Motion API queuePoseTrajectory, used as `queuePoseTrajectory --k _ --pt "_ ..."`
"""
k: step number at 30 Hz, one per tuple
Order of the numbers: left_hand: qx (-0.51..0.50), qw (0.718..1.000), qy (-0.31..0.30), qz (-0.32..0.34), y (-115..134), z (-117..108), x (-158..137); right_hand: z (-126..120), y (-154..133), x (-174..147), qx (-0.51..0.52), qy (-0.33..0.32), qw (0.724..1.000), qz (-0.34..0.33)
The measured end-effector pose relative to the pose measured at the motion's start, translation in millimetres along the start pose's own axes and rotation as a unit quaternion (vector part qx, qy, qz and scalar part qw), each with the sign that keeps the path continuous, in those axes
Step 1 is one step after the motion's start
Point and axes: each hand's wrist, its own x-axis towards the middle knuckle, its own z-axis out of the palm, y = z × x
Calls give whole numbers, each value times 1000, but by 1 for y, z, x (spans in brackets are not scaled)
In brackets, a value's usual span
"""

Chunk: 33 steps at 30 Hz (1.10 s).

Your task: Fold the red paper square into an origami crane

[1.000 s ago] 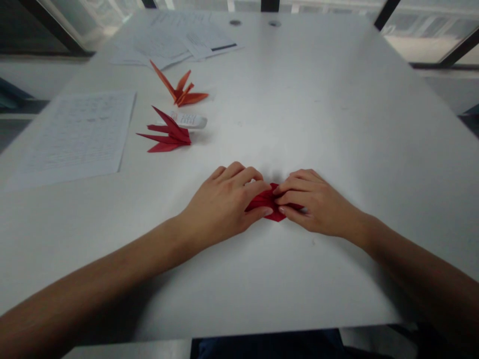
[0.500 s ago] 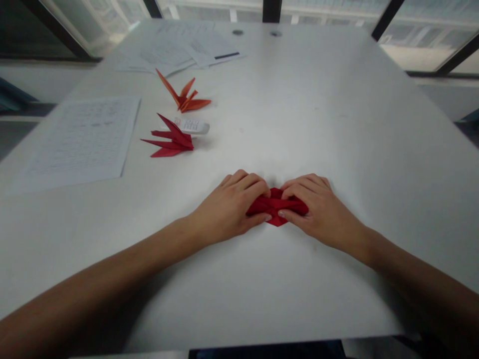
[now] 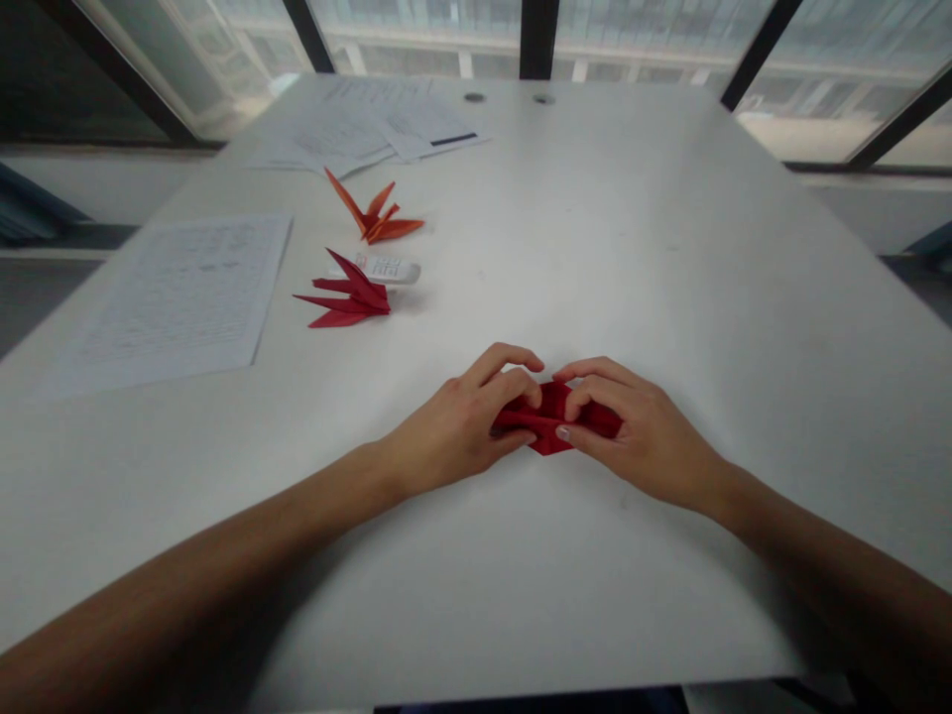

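Note:
A folded piece of red origami paper (image 3: 551, 405) lies low on the white table, partly covered by my fingers. My left hand (image 3: 487, 416) grips its left end, thumb at the near side and curled fingers at the far side. At the right end my right hand (image 3: 632, 421) holds it the same way, its thumb tip pressing near the middle. Up and to the left rest a dark red origami crane (image 3: 355, 297) and, behind it, an orange origami crane (image 3: 377, 220).
A white tube-like item (image 3: 391, 269) with printing lies behind the red crane. One printed sheet (image 3: 185, 297) is at the left, and several papers (image 3: 334, 124) spread at the far left of the table (image 3: 595, 248). Windows (image 3: 431, 40) stand beyond the far edge.
My fingers have lifted and spread somewhat from the red paper, so more of its far part shows. The view has tilted slightly up, and the scene sits lower.

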Motion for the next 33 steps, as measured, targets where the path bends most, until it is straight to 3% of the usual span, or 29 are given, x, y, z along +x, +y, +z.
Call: queuePoseTrajectory --k 5,8,11,13,16,18,25,28,33 --pt "15 998 49 -28 1 1 0 -1 -3 1 -31 2 999 -27" --pt "36 998 42 -25 2 2 -1 0 -6 -1 -67 69 993 -68" --pt "111 990 79 26 5 0 -3 2 -7 -5 -114 144 977 -109" --pt "198 971 98 88 5 -2 -4 3 -6 -6 -140 154 965 -157" --pt "323 930 67 164 5 -4 -4 5 0 -7 -188 106 953 -212" --pt "355 919 25 168 5 -4 -3 8 4 -6 -217 58 953 -205" --pt "256 954 -132 81 23 -20 -2 10 7 -6 -254 -14 952 -169" --pt "243 957 -142 67 29 -24 -3 9 5 -6 -244 -27 953 -176" --pt "262 957 -106 71 24 -13 -3 7 2 -6 -241 -31 954 -177"
